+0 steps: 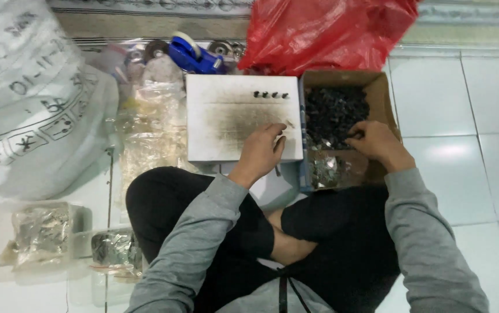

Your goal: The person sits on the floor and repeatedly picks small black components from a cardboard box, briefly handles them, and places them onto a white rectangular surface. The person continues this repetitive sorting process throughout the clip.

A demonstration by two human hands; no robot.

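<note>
I sit cross-legged on a tiled floor. A white board (226, 148) smudged with grey lies in front of me, with a short row of small dark parts (271, 94) near its far edge. My left hand (262, 149) rests on the board's near right corner, fingers curled; whether it holds a part I cannot tell. My right hand (377, 141) reaches into a cardboard box (380, 87) filled with small dark parts (335, 110), its fingers bent down among them. Small clear bags of parts (325, 171) lie at the box's near end.
A red plastic bag (325, 32) lies behind the box. A large white sack (23, 98) fills the left. Clear bags (151, 124), a blue tape dispenser (194, 55) and packets of parts in shallow trays (43, 232) lie on the left floor. White tiles (481, 145) stretch to the right.
</note>
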